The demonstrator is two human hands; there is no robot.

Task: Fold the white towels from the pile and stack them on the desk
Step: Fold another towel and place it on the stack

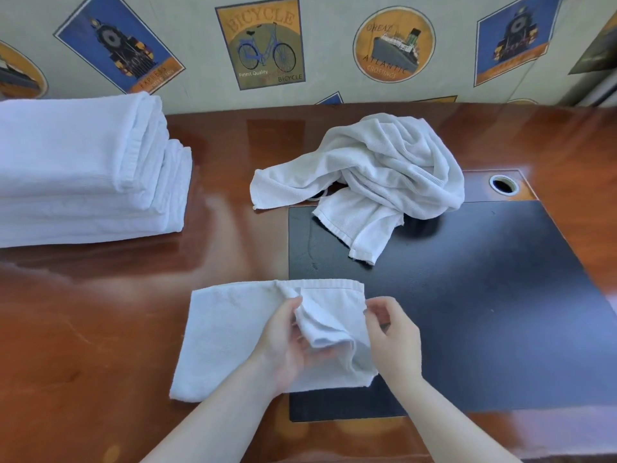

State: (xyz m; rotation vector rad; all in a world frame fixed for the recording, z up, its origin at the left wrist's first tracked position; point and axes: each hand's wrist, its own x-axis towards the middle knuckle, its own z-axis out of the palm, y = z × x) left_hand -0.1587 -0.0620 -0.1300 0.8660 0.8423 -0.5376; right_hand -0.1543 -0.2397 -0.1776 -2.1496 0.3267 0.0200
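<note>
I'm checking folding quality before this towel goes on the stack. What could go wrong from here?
The left hand and right hand both grip a bunched right end of the half-folded white towel; folded over like that, it may set a crease or uneven edges. The tall stack of folded white towels already steps out of line near the top, so another could make it lean. The crumpled white towel pile partly covers the black desk mat, crowding the folding space.

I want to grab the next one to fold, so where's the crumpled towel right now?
In the head view the crumpled towel lies at centre right, draped over the black mat's far edge, beside the round cable hole.
</note>
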